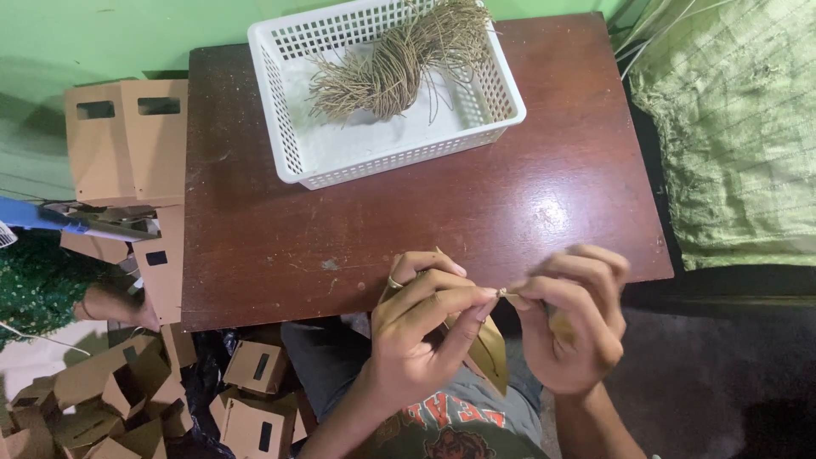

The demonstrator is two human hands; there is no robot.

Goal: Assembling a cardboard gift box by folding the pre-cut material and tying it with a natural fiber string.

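Both forearms rise from the lower edge and converge. The left hand [425, 319] is curled, a ring on one finger, thumb and forefinger pinched together. The right hand [571, 319] faces it, fingers bent, its fingertips [520, 297] meeting the left's.

Table [544, 195] dark reddish-brown wood with pale scuffs; basket [289, 127] white plastic lattice; twine bundle [395, 64] dull tan; folded paper piece [489, 353] golden-brown kraft, held between left hand [421, 319] and right hand [569, 319]; ring [394, 282] on left hand gold-toned; flat bag blanks [127, 140] and small boxes [251, 365] same kraft brown with dark cut-outs; wall [102, 34] light green; woven sack [739, 127] olive green; shirt [459, 421] grey-green with red lettering.
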